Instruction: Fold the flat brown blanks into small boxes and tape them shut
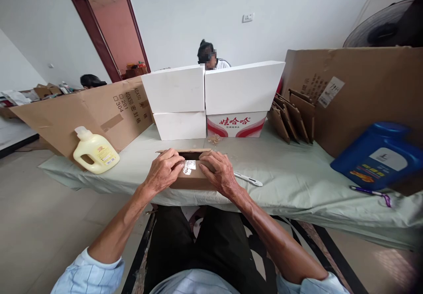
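Note:
A small brown cardboard box (192,180) stands at the near edge of the table (291,170), straight in front of me. A strip of shiny clear tape (189,167) runs over its top. My left hand (164,168) lies on the box's left side, fingers curled down over the top flaps. My right hand (220,170) presses on the right side, fingers bent onto the flaps beside the tape. A white utility knife (248,179) lies on the cloth just right of my right hand.
White foam boxes (211,96) and a red-printed carton (236,124) stand behind the small box. A yellow detergent jug (95,153) lies left, a blue jug (380,155) right, a purple pen (370,192) near it. Large cardboard sheets (360,91) lean at both sides. A person sits behind the foam boxes.

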`<state>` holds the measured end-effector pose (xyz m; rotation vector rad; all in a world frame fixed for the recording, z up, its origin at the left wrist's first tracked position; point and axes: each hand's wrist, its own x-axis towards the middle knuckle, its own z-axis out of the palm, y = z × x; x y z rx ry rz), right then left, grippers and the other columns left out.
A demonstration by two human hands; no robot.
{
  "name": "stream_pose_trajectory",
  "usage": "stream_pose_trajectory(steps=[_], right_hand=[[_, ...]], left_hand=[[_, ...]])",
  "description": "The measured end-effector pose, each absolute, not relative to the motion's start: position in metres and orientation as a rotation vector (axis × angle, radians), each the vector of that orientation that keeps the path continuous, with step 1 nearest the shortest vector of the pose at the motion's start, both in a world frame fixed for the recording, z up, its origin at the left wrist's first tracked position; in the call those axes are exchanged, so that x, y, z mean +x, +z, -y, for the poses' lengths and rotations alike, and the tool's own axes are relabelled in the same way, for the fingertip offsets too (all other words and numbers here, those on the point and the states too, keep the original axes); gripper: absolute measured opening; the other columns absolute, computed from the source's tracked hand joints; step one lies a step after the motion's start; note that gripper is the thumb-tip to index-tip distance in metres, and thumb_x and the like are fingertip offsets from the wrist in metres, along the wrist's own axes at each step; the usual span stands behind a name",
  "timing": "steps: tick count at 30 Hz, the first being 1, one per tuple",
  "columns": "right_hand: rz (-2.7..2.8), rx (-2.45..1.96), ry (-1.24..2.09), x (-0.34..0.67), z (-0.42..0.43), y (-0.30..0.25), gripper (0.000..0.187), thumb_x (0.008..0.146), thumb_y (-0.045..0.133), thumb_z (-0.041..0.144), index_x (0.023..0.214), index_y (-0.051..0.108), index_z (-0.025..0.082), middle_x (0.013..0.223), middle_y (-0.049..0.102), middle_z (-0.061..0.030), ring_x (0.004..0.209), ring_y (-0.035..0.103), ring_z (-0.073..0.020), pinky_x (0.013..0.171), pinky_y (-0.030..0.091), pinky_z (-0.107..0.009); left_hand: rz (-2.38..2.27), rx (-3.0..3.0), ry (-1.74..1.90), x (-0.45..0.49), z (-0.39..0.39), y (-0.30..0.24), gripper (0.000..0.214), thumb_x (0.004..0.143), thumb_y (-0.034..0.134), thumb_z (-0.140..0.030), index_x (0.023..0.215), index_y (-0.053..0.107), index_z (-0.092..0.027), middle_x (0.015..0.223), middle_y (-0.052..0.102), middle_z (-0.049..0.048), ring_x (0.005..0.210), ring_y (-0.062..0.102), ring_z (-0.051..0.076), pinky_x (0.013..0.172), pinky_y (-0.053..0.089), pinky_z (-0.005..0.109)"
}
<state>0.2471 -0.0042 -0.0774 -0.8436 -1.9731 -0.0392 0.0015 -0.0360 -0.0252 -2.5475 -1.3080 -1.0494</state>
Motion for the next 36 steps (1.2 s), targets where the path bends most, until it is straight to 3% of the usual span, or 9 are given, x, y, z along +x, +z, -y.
stream_pose_trajectory(steps=[11,21,36], right_hand=[[1.987,-0.852,-0.026,0.247,0.005,-0.077,0.006,0.104,0.066,0.022,0.106,0.072,0.025,0.109,0.079,-0.0050,0.096,0.065,-0.0250,0.082,0.039,-0.041],[1.982,-0.884,-0.014,0.246,0.005,-0.078,0.008,0.105,0.066,0.024,0.106,0.073,0.025,0.107,0.078,-0.0061,0.096,0.065,-0.0257,0.083,0.040,-0.041],[1.965,-0.895,-0.025,0.244,0.004,-0.080,0.009,0.106,0.065,0.025,0.101,0.072,0.025,0.107,0.078,-0.0056,0.093,0.063,-0.0249,0.082,0.039,-0.040]], left_hand=[[1.362,-2.500,-1.172,0.009,0.031,-0.027,0.013,0.099,0.068,-0.015,0.094,0.078,-0.023,0.094,0.073,0.0022,0.086,0.072,0.018,0.077,0.056,0.032],[1.295,-2.447,-1.049,0.013,0.029,-0.033,0.023,0.106,0.054,-0.014,0.088,0.067,-0.022,0.093,0.070,0.0063,0.090,0.067,0.024,0.087,0.055,0.040],[1.238,-2.479,-1.012,0.013,0.038,-0.038,0.021,0.105,0.051,-0.012,0.089,0.055,-0.024,0.094,0.069,0.0058,0.090,0.062,0.025,0.085,0.050,0.043]])
